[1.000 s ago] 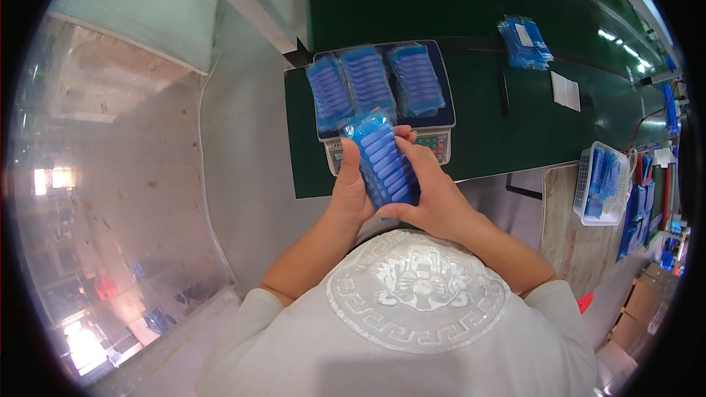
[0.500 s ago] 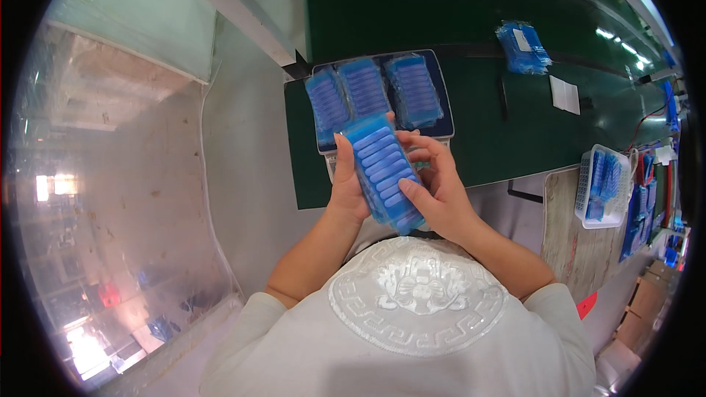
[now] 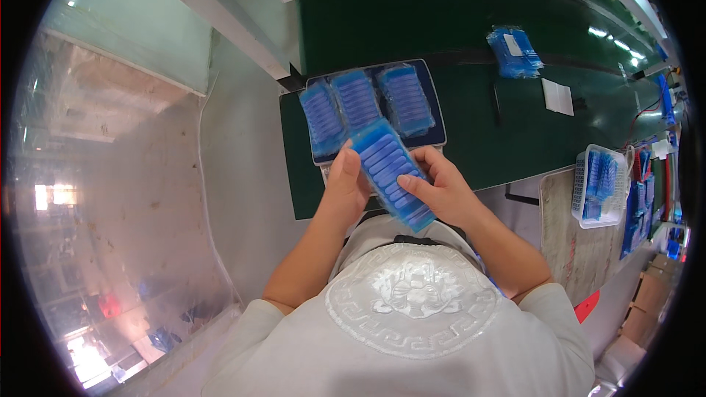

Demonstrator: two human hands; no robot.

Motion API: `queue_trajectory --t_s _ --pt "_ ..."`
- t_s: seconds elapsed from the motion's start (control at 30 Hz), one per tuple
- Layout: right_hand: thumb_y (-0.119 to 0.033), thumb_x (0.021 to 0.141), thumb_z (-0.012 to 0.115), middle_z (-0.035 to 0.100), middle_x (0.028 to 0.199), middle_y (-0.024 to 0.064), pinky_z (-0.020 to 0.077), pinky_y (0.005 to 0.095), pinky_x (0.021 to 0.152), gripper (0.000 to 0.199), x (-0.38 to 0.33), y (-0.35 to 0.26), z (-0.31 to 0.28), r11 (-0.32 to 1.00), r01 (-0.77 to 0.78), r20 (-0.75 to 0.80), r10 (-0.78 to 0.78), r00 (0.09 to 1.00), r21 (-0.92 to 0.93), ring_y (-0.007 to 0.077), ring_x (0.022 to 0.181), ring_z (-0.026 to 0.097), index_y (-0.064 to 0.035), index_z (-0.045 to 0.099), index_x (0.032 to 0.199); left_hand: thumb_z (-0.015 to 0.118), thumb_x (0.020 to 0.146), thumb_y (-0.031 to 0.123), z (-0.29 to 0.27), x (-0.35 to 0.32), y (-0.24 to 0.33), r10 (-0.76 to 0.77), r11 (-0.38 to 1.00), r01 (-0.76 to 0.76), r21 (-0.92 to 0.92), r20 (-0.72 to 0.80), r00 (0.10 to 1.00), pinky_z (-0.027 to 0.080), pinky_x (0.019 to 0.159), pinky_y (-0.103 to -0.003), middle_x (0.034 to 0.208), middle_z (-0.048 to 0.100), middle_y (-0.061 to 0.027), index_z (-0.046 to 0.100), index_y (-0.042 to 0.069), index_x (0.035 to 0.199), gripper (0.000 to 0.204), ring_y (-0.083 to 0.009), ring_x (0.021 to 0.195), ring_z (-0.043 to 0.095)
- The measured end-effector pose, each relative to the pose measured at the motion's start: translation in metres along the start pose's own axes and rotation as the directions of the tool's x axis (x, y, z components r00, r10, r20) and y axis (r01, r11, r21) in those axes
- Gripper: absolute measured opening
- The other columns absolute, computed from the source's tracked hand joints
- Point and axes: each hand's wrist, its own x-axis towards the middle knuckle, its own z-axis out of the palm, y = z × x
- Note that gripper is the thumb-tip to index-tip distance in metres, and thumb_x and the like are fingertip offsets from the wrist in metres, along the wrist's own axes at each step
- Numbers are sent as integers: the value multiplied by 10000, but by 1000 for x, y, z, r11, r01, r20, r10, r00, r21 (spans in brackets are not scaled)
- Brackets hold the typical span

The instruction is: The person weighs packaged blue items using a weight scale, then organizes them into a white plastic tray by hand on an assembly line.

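Observation:
Above my lap and close to the green table's near edge, I hold a blue, clear-wrapped packet [image 3: 387, 164] with a row of long, rounded ribs across it. My right hand [image 3: 450, 192] is closed on its right side, thumb pressed on the ribs and fingers behind. At the packet's upper left edge, my left hand [image 3: 347, 184] grips with the thumb along the side; its other fingers are mostly hidden. Just beyond lies a dark blue tray [image 3: 435, 95] holding three piles of similar packets, such as the right pile [image 3: 407, 101].
On the green table [image 3: 471, 143], farther right, sit a stack of blue packets [image 3: 512, 59], a white paper [image 3: 557, 97] and a thin dark stick [image 3: 496, 105]. A white basket [image 3: 581, 195] with blue packets stands at right. A grey post [image 3: 213, 15] rises at left.
The packet has tilted a little more, its lower end swinging right. My left hand has shifted slightly down along its edge, and my right fingers have curled closer behind it.

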Motion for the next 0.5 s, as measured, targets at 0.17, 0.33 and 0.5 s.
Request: queue_trajectory --t_s 0.17,0.33,0.5 --pt "-220 826 693 617 999 126 485 336 804 427 0 -31 -28 833 72 237 72 969 -548 234 916 609 13 536 1148 743 784 119 5 -14 28 -244 896 253 365 -72 967 520 845 -327 1083 613 -86 535 19 1200 476 -174 954 614" --pt "-174 801 705 590 1027 143 474 351 795 409 10 -38 -26 456 319 198 -293 935 -831 274 911 592 -8 561 1146 717 795 58 1 -6 15 -110 902 158 401 -142 984 524 843 -339 1080 614 -93 564 12 1148 388 -179 923 622" --pt "-198 849 673 592 1021 125 464 345 798 345 4 -16 -30 568 164 -227 -553 801 -807 268 918 587 -3 552 1107 691 822 53 16 -1 5 118 991 -84 101 -399 909 532 880 -385 1104 610 -109 495 22 1180 409 -211 973 631"
